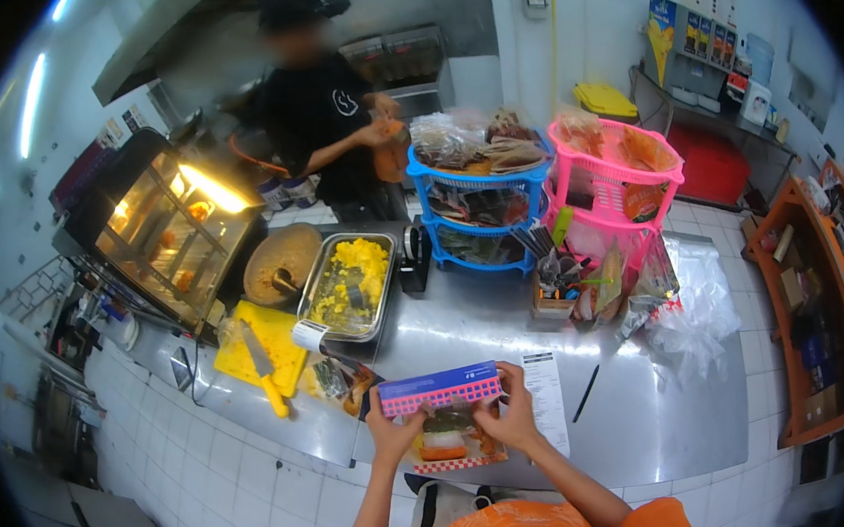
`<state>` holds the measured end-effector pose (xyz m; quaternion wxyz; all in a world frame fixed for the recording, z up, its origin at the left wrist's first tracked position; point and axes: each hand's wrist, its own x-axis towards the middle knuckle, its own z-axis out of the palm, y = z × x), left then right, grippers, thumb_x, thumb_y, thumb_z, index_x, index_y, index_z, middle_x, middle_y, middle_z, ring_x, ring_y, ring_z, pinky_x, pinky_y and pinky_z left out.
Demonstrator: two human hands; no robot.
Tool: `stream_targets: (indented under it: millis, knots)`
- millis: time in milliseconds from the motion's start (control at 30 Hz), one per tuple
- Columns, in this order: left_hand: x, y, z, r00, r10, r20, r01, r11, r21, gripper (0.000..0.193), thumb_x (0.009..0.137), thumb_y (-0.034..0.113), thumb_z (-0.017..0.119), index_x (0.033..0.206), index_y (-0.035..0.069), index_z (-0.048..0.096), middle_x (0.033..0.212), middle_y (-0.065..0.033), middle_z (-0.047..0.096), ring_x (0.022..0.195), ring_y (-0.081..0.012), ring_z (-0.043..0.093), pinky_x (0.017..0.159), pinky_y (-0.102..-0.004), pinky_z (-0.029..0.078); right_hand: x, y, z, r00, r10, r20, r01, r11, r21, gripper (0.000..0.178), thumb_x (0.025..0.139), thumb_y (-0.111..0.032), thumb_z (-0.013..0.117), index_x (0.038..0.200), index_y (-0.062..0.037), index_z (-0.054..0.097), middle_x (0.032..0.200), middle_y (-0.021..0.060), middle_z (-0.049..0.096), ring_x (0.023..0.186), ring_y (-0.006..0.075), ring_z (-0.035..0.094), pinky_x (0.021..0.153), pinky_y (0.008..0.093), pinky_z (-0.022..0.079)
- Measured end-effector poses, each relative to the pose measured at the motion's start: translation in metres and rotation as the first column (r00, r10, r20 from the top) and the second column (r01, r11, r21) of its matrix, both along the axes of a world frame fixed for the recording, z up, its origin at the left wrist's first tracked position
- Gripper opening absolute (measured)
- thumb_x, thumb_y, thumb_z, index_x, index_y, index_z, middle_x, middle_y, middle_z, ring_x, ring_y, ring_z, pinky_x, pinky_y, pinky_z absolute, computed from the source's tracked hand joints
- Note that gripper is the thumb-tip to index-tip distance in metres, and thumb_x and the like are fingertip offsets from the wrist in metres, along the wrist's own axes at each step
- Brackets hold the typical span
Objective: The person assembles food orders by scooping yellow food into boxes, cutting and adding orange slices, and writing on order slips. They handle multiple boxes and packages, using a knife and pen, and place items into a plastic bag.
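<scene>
Over the front edge of the steel table [468, 335], I hold a cardboard food box [439, 382] with a purple-blue panel and pink checks. My left hand [397, 431] grips its left side, while my right hand [512, 414] is closed round the right side. Both thumbs reach inward at the middle, over a dark packet [450, 418]. Below that packet, orange and white food [444, 446] shows in the box; I cannot make out its kind. A printed paper sheet [543, 383] lies beside my right hand, with a black pen [586, 393] farther right.
A knife [259, 353] rests on a yellow cutting board [233, 360], by a steel tray [387, 307] of yellow food. Behind stand a lit display case [153, 227], blue tiered rack [486, 221] and pink baskets [635, 170]. Another person [314, 122] handles something orange across the table.
</scene>
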<state>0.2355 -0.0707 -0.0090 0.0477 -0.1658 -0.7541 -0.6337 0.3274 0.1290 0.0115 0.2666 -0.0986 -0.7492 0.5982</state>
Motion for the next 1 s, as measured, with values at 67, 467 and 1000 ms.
stream_targets:
  millis: [67,467,1000]
  knots:
    - [-0.005,-0.016,-0.004,0.998,-0.066,-0.023,0.067,0.997,0.032,0.044,0.076,-0.005,0.062,0.117,-0.001,0.050,0.095,-0.0099,0.065,0.085,-0.0165,0.066,0.070,-0.0264,0.052,0.001,0.019,-0.004,0.991,0.123,-0.052,-0.124,0.992,-0.012,0.056,0.079,-0.006,0.066,0.129,-0.0055,0.042,0.092,0.0161,0.064,0.089,0.0232,0.066,0.079,0.0352,0.053]
    - [-0.002,-0.071,-0.038,0.624,-0.500,-0.601,0.212,0.848,-0.485,0.048,0.064,0.002,0.076,0.106,0.017,0.057,0.123,-0.0117,0.060,0.117,-0.0333,0.057,0.097,-0.0463,0.048,0.023,0.077,-0.040,0.849,0.507,0.148,-0.365,0.360,0.859,0.050,0.084,-0.003,0.058,0.127,-0.0286,0.052,0.135,0.0085,0.051,0.116,0.0288,0.058,0.090,0.0363,0.054]
    - [0.015,-0.085,-0.010,0.837,-0.464,-0.291,0.239,0.787,-0.569,0.052,0.078,0.001,0.056,0.128,0.017,0.055,0.135,-0.0040,0.057,0.125,-0.0290,0.049,0.111,-0.0548,0.025,0.040,0.047,-0.008,0.891,0.339,0.301,-0.452,0.610,0.651,0.062,0.074,0.016,0.054,0.129,-0.0136,0.049,0.137,0.0100,0.053,0.129,0.0322,0.049,0.101,0.0380,0.047]
